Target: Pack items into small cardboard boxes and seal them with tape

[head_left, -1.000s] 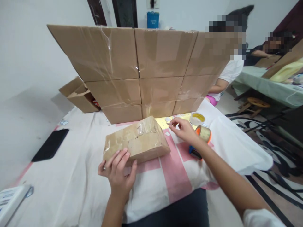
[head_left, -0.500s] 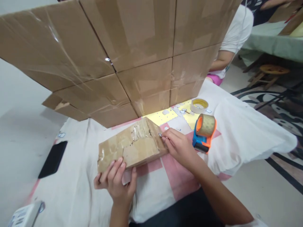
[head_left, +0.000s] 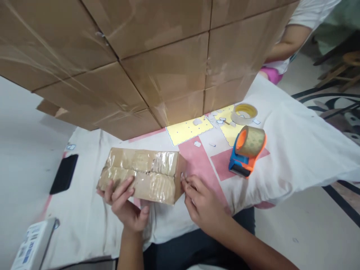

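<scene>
Brown box had swung round, presenting its end to the right hand, fingers pinching a pale sliver; the left hand lay spread against it.

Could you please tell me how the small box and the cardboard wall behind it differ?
The cardboard wall is far larger than the small box. The cardboard wall shows a grid of seams; the small box shows one long seam on top. Both are brown and carry shiny tape.

A bluish-white wall is seen at the left, while a brown wooden stool is set on a pale, black-patterned floor at the right.
</scene>
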Tool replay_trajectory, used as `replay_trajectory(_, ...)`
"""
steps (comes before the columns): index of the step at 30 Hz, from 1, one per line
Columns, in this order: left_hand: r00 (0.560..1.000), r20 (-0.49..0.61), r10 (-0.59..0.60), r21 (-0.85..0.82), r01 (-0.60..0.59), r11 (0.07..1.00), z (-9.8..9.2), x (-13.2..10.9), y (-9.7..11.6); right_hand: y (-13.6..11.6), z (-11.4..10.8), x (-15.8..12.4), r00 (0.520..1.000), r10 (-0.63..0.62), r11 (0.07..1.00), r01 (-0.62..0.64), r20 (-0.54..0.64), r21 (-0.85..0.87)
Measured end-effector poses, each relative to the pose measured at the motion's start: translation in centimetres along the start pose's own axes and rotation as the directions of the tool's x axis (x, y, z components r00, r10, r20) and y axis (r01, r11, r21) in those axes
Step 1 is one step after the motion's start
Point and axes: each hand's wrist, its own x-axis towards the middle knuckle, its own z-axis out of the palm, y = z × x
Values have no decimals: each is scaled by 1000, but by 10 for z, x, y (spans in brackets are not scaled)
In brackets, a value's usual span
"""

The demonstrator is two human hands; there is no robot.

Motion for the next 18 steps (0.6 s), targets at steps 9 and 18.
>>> replay_trajectory(9, 995, 102, -21, 183, 2, 983, 28, -19, 66, 2, 11, -10, 995, 41, 984, -57, 94, 170)
replay_trajectory(18, 992, -44, -121, 251, 128, 959, 55, -14, 84, 12, -8, 13, 999, 44, 942, -49, 20, 332)
